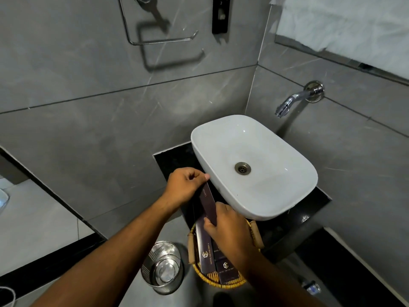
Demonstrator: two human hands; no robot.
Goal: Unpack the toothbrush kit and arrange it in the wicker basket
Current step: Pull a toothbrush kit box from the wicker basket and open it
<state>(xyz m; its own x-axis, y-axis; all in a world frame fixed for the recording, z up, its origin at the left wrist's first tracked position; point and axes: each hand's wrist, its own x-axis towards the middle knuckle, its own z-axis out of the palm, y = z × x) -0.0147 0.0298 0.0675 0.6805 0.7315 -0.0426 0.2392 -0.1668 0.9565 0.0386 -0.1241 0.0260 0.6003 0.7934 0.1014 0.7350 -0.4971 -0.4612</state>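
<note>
A long dark purple toothbrush kit box (208, 201) marked "Dental" is held between both hands above the wicker basket (223, 283). My left hand (186, 186) pinches its far end near the sink's rim. My right hand (230, 229) grips its near end. The oval wicker basket stands on the black counter below the sink and holds other dark purple boxes (204, 251) with gold logos, lying lengthwise. My right hand hides part of the basket's inside.
A white basin (254, 167) sits on a black counter (309, 216) right behind the basket. A chrome tap (296, 98) juts from the grey tiled wall. A shiny metal bin (162, 267) stands on the floor to the basket's left.
</note>
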